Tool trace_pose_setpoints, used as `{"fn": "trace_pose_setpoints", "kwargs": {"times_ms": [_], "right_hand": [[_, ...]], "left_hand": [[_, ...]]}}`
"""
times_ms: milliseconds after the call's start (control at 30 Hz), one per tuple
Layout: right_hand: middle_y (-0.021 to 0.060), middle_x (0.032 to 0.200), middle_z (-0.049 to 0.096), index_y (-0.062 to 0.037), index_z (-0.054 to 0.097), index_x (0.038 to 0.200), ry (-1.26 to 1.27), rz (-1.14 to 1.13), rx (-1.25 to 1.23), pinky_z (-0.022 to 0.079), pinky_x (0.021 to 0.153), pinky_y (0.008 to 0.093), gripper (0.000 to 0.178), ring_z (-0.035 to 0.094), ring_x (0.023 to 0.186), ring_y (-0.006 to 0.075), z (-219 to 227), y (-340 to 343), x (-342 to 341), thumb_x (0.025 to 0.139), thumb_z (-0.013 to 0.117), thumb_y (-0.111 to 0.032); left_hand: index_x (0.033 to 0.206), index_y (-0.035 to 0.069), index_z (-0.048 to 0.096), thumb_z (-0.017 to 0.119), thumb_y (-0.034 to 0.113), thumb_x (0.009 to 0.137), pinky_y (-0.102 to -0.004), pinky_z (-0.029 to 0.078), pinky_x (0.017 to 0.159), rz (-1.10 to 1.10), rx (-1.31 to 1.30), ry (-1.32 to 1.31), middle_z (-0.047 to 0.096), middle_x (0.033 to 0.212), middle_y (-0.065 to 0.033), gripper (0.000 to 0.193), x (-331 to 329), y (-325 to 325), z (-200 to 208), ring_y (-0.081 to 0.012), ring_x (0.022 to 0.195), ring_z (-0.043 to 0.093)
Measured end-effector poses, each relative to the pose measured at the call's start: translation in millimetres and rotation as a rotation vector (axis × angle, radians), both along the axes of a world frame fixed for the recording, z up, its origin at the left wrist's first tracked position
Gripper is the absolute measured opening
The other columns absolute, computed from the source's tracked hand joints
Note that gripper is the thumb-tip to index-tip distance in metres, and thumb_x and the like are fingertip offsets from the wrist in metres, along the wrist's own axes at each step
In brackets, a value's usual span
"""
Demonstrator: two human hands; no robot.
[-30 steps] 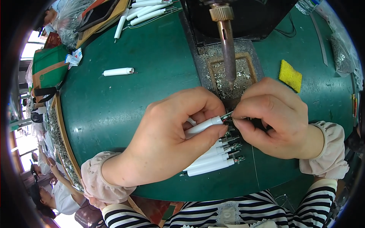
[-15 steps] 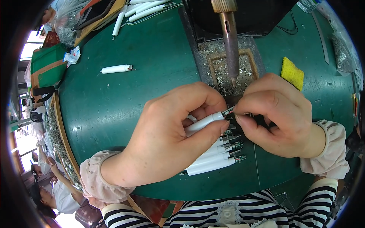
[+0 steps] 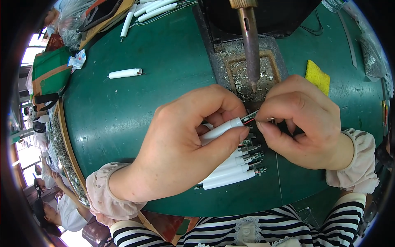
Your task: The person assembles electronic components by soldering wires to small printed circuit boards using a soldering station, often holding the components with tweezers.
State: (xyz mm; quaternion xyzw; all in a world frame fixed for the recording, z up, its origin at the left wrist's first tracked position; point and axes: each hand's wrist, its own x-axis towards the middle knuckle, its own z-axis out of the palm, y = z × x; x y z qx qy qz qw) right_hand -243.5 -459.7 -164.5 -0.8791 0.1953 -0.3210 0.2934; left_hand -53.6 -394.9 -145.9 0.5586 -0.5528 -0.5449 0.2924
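Observation:
My left hand [image 3: 185, 140] is closed round a white plastic tube [image 3: 222, 130], tilted up to the right. From the tube's open end sticks a narrow circuit board [image 3: 249, 117] with a red wire beside it. Thumb and forefinger of my right hand [image 3: 302, 123] pinch the outer end of this board; the fingertips hide the exact grip. Below my left hand lies a row of several similar white tubes [image 3: 228, 180], circuit boards protruding at their right ends. A thin wire [image 3: 278, 177] hangs below my right hand.
A soldering iron [image 3: 250, 49] points down over a residue-strewn tray [image 3: 220, 68], just beyond my hands. A yellow sponge [image 3: 317, 77] lies to the right. One loose tube [image 3: 125, 73] lies left on the green table [image 3: 164, 53]; more tubes [image 3: 157, 12] are at the back.
My right hand has shifted slightly right and up. More of the circuit board and the red wire now shows outside the tube; my left hand has barely moved.

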Motion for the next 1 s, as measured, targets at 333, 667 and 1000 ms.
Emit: {"fn": "trace_pose_setpoints", "kwargs": {"times_ms": [333,667,1000], "right_hand": [[0.0062,0.079,0.055,-0.0024,0.058,0.085,-0.007,0.028,-0.011,0.033,0.041,0.0183,0.025,0.044,0.053,0.008,2.2,-1.6,-0.8,0.063,0.066,0.007],[0.0068,0.091,0.053,0.0026,0.055,0.096,0.022,0.072,0.746,0.043,0.067,0.0203,0.02,0.052,0.078,0.0099,8.4,-6.3,-6.4,0.077,0.057,0.005],[0.0069,0.092,0.053,0.0028,0.052,0.096,0.037,0.064,0.783,0.045,0.067,0.0207,0.02,0.053,0.08,0.0098,11.0,-8.5,-4.6,0.077,0.058,0.003]], "left_hand": [[0.089,-0.005,0.054,0.061,-0.007,0.074,-0.0187,0.042,0.064,0.053,0.011,0.073,0.054,0.083,-0.0038,0.016,-0.6,-2.9,-1.6,-0.0075,0.076,0.052],[0.091,-0.008,0.054,0.062,-0.006,0.075,-0.0181,0.043,0.06,0.113,0.111,0.135,0.059,0.081,-0.0069,0.018,-1.3,-3.3,5.3,-0.0072,0.07,0.054],[0.092,-0.007,0.055,0.062,-0.005,0.075,-0.0169,0.042,0.058,0.111,0.069,0.131,0.059,0.079,-0.0061,0.018,-0.6,-3.5,3.9,-0.0066,0.068,0.054]]}}
